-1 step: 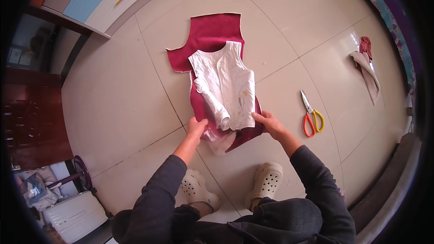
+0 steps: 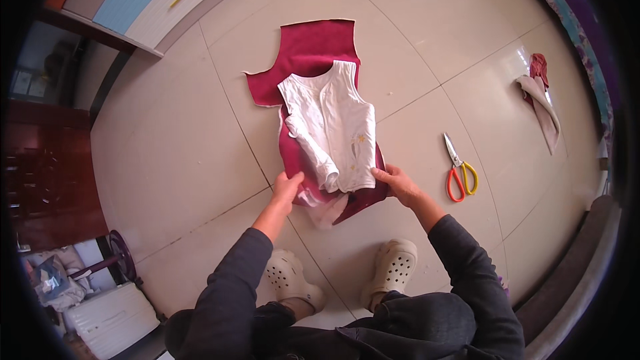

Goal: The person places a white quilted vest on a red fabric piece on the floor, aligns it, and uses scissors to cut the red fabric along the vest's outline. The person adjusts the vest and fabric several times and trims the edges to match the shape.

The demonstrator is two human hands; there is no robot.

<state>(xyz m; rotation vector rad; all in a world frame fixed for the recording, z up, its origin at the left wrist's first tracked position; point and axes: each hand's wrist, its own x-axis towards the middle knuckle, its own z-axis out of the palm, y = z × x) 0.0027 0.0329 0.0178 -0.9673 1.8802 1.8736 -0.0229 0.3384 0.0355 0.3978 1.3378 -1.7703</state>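
A piece of maroon cloth [image 2: 313,43] with pale edges and cut-out curves lies on the tiled floor. On top of it rests a small white sleeveless vest [image 2: 333,113], its left front folded over. My left hand [image 2: 287,190] is closed on the cloth's near left edge. At the near right, my right hand [image 2: 400,185] pinches the cloth, its thumb at the vest's bottom corner; the fingers beneath are hidden. Between my hands, the near edge of the cloth is turned, with a whitish, blurred piece [image 2: 327,213] hanging there. Scissors [image 2: 457,170] with one red and one yellow handle lie to the right.
Crumpled maroon and beige cloth scraps [image 2: 541,103] lie at the far right. A drawer cabinet [image 2: 160,0] stands at the far left, and a white case [image 2: 113,320] at the near left. My feet in beige clogs [image 2: 393,267] are just below the cloth.
My left hand has shifted very slightly left, with the cloth's left edge. My right hand, the vest and the scissors look unmoved.
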